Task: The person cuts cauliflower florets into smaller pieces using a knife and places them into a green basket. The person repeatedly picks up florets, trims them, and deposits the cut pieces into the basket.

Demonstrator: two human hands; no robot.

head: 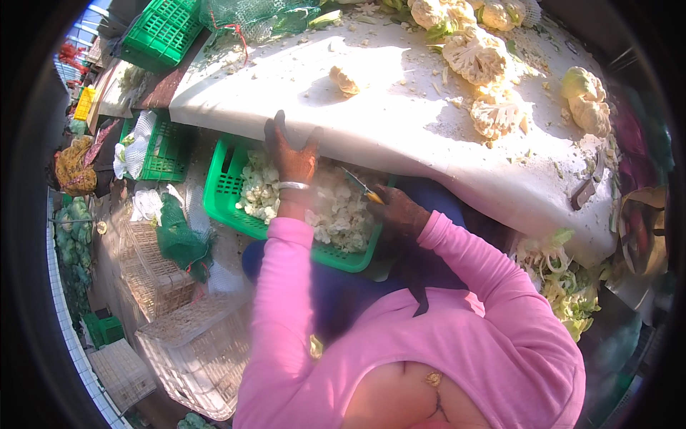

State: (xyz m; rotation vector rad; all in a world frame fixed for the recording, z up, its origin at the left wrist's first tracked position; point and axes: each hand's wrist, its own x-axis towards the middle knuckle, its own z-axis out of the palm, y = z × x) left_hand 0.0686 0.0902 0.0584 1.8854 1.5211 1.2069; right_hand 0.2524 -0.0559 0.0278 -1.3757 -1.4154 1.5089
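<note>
My left hand, dark-stained and with a white bangle at the wrist, reaches over a green plastic crate to the front edge of the white-covered table. Its fingers are apart, and nothing shows in them. Cauliflower florets fill much of the crate below. My right hand is closed around the yellow handle of a knife at the crate's right side, with the blade pointing up and left over the florets. A small cauliflower piece lies on the table beyond my left hand.
Cut cauliflower heads and scraps lie on the table's right half. A dark-handled blade rests near its right edge. Leaf trimmings are heaped at right. Pale baskets and a green crate stand at left, where another person is.
</note>
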